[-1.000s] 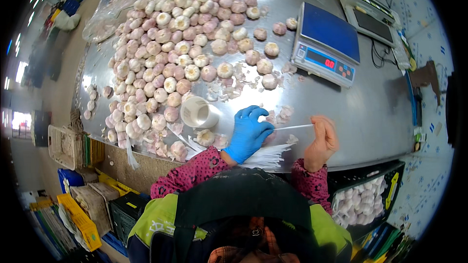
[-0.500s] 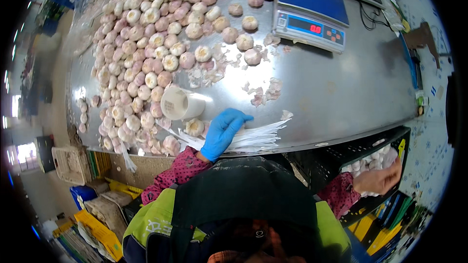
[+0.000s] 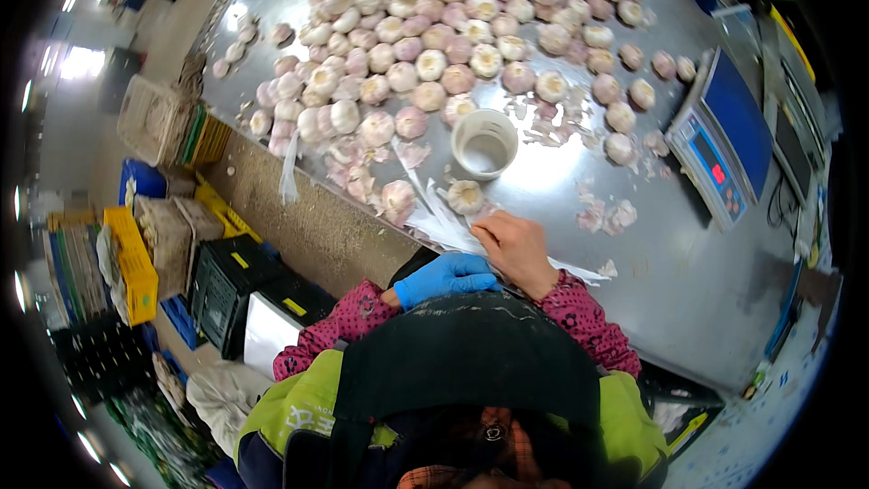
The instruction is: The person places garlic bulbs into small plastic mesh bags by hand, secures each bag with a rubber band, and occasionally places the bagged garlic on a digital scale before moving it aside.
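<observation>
Several white strips lie along the near edge of the worktop, seemingly for easy reach, where the right hand curls its fingers over them and the left hand rests alongside, fingers loosely bent, any grip impossible to tell.

Produce-packing workshop indicated. Loose garlic bulbs are heaped on a bare metal worktop, mostly toward its left edge; white strips are laid along the near edge, and a digital scale is set toward the right edge. Plastic crates are stacked on littered floor off the near-left corner; large open room, lit by strip lamps.
</observation>
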Demonstrator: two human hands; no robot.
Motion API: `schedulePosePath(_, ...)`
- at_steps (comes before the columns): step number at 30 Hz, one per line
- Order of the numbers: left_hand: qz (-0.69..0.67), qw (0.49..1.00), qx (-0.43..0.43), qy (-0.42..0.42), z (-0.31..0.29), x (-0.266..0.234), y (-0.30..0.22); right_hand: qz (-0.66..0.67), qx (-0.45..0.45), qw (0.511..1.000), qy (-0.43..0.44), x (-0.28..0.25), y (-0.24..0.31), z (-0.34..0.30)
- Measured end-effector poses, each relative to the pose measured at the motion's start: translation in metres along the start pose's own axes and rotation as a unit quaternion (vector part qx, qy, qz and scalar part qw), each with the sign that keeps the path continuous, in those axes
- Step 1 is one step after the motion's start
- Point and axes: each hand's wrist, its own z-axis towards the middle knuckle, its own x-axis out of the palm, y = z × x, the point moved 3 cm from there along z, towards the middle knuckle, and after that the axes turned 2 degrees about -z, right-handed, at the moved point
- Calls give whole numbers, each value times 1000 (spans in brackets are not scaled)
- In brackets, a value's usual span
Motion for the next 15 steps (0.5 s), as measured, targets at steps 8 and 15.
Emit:
schedulePosePath(8, -107, 961, -80, -243, -35, -32, 22, -66, 18, 995, 68, 62, -3, 24)
schedulePosePath(15, -283, 900, 15, -331, -21, -39, -3, 51, -75, 983, 159, -1, 23, 13)
